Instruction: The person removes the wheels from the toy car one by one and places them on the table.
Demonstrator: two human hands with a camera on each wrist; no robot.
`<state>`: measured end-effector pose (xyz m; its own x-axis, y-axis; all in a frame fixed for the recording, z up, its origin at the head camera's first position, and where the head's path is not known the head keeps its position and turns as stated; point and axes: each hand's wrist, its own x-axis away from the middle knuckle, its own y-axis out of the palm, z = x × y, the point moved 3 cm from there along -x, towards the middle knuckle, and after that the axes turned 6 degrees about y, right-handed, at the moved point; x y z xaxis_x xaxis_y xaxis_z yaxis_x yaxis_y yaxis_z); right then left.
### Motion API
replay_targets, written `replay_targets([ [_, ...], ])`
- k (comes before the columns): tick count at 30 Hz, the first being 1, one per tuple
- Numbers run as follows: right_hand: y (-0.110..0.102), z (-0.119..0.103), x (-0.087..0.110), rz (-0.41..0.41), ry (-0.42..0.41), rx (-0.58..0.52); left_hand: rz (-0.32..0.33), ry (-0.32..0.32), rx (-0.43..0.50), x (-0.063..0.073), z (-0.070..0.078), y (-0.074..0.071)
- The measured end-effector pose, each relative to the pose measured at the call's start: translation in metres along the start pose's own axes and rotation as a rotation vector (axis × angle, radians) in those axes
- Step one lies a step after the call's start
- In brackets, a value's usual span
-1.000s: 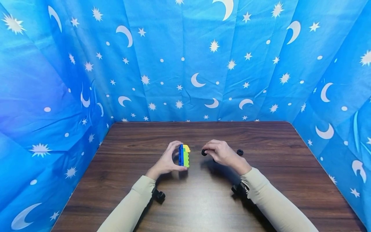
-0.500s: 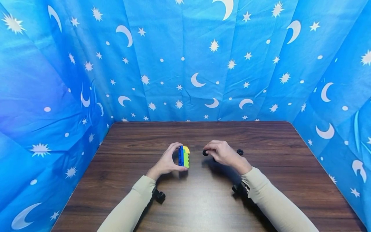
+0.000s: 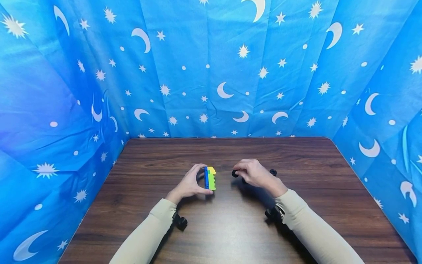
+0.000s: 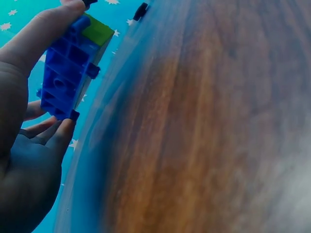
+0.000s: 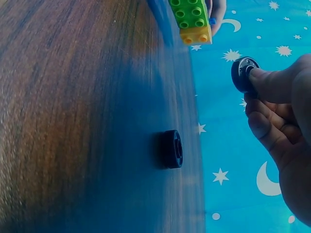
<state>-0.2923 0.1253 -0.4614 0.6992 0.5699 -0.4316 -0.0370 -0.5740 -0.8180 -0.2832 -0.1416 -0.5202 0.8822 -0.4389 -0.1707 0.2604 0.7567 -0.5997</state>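
Note:
My left hand (image 3: 188, 185) grips a toy-brick car body (image 3: 211, 179) at its two ends, thumb at the near end and fingers at the far end. Its blue base (image 4: 60, 80) has short pegs along the sides, and lime-green bricks (image 5: 187, 13) with a yellow piece (image 5: 196, 36) sit on the base. To the right, my right hand (image 3: 253, 173) pinches a small black toy wheel (image 5: 244, 74) between thumb and fingers. A gap separates the wheel from the car body.
Another black wheel (image 5: 173, 149) stands on edge on the wooden table (image 3: 217, 227), and one more wheel (image 3: 273, 172) lies behind the right hand. A blue star-and-moon cloth (image 3: 184, 84) hangs round the table's back and sides.
My right hand has drawn the wheel slightly to the right, away from the car body. The car body has tipped a little in my left hand, which otherwise hardly moves.

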Motion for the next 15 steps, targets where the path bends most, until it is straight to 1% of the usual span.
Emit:
replay_targets([
  [2, 0.0003, 0.0001, -0.0002, -0.008, 0.008, 0.002, -0.014, -0.009, 0.011, 0.0, -0.0008, 0.0004],
  [8, 0.0018, 0.0004, -0.0008, -0.018, 0.017, 0.013, -0.042, -0.025, -0.048, 0.0014, -0.0022, -0.0008],
  [11, 0.0028, 0.0018, -0.0006, -0.026, 0.02, 0.017, -0.057, -0.03, -0.038, 0.0014, -0.0025, -0.0008],
  [15, 0.0039, 0.0033, -0.0002, -0.034, 0.026, 0.028, -0.065, -0.03, 0.001, 0.0003, -0.0027, -0.0003],
])
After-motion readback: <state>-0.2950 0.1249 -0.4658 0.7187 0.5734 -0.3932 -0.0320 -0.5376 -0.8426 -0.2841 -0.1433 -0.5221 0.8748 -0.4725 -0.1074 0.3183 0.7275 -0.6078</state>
